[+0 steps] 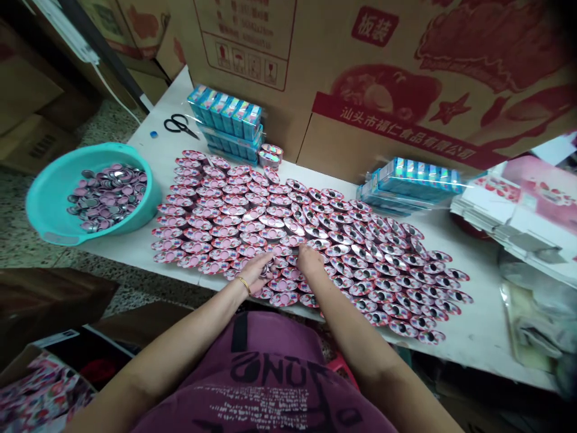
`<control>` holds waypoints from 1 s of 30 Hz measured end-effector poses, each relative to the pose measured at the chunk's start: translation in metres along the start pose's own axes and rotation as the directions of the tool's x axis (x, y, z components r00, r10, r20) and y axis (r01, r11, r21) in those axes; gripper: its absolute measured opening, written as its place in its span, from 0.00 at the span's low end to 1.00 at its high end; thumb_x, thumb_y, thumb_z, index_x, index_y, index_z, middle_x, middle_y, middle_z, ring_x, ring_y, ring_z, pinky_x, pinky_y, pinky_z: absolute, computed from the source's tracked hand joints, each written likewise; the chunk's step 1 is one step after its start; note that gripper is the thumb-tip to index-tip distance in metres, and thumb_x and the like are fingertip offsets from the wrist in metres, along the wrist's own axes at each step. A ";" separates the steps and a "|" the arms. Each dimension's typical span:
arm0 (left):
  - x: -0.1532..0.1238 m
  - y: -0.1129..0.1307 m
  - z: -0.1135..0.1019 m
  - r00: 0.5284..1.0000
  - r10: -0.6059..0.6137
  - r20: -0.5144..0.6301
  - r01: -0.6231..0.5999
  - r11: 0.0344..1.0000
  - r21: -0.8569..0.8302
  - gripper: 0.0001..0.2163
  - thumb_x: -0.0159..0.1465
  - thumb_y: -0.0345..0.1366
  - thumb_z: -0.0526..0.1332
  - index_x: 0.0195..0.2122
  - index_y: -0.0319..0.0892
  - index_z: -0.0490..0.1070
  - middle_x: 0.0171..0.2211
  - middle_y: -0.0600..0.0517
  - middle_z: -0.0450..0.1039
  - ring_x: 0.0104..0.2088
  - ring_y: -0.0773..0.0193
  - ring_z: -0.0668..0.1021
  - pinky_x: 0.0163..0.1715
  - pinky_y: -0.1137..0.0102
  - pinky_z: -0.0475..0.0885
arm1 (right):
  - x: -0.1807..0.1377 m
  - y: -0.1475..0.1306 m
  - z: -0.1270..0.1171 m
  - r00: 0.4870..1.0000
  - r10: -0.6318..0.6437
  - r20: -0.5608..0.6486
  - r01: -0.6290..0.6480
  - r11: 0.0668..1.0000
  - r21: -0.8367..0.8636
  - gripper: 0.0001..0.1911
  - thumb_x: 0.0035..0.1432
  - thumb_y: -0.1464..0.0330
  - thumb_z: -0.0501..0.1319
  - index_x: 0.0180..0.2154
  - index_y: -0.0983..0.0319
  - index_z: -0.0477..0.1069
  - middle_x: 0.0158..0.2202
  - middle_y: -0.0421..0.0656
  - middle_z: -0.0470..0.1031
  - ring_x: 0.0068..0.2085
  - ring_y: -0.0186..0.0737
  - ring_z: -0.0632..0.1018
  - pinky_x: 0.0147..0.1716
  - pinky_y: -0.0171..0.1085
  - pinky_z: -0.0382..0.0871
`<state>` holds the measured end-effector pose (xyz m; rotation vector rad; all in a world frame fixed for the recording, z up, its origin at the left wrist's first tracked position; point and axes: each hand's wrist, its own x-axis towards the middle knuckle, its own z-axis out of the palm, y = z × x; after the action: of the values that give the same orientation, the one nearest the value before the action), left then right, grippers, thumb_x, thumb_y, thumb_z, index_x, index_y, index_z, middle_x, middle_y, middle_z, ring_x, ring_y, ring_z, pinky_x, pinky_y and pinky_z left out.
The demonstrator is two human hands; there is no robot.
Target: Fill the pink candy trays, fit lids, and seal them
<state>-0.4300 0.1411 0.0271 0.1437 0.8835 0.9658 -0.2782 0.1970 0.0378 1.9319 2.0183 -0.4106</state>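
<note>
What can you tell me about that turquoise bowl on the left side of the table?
The turquoise basin is round, looks like smooth plastic, and has a broad rolled rim. It sits upright at the left end of the white table, partly overhanging the edge. It holds a loose heap of small round pink and silvery lids, filling only the bottom. Neither hand touches it; the rows of pink oval pieces begin just beside it.

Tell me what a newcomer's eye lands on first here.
A broad spread of small pink oval foil-topped packs in overlapping rows covers the white tabletop. Both hands, the left hand and right hand, rest on the packs at the near edge. At the table's left end sits a round teal plastic basin heaped with loose silvery-pink lids.
</note>
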 end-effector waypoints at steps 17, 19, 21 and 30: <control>-0.005 -0.014 -0.001 0.994 -0.102 0.049 0.090 0.974 0.210 0.11 0.50 0.40 0.62 0.29 0.38 0.66 0.18 0.54 0.65 0.14 0.76 0.65 0.10 0.82 0.52 | -0.046 0.003 0.017 0.945 -0.138 -0.295 0.271 0.836 0.477 0.12 0.51 0.65 0.55 0.39 0.60 0.67 0.33 0.41 0.72 0.34 0.35 0.72 0.34 0.32 0.62; -0.002 -0.023 0.003 0.992 -0.109 0.057 0.090 0.960 0.264 0.11 0.50 0.41 0.62 0.28 0.39 0.66 0.17 0.55 0.64 0.14 0.75 0.65 0.11 0.81 0.53 | -0.059 -0.003 0.034 0.921 -0.142 -0.364 0.363 0.655 0.663 0.12 0.50 0.63 0.55 0.35 0.61 0.68 0.29 0.40 0.71 0.29 0.33 0.71 0.30 0.31 0.62; -0.001 -0.028 0.007 0.988 -0.134 0.077 0.107 0.952 0.286 0.11 0.50 0.41 0.61 0.28 0.38 0.66 0.17 0.55 0.65 0.14 0.74 0.66 0.11 0.81 0.54 | -0.062 0.000 0.045 0.938 -0.106 -0.329 0.335 0.510 0.792 0.12 0.49 0.62 0.54 0.32 0.63 0.69 0.25 0.40 0.71 0.26 0.33 0.70 0.26 0.31 0.62; 0.003 -0.011 0.010 0.986 -0.138 0.095 0.116 0.971 0.208 0.10 0.52 0.38 0.60 0.32 0.37 0.66 0.21 0.53 0.65 0.16 0.76 0.66 0.11 0.83 0.53 | -0.005 0.067 0.010 0.943 0.253 -0.215 -0.160 0.915 0.371 0.10 0.47 0.67 0.55 0.33 0.64 0.68 0.31 0.47 0.73 0.35 0.40 0.73 0.34 0.35 0.62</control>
<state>-0.4152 0.1395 0.0272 0.3069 0.8783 0.7410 -0.2104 0.1912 0.0320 2.5100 1.9627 -0.5140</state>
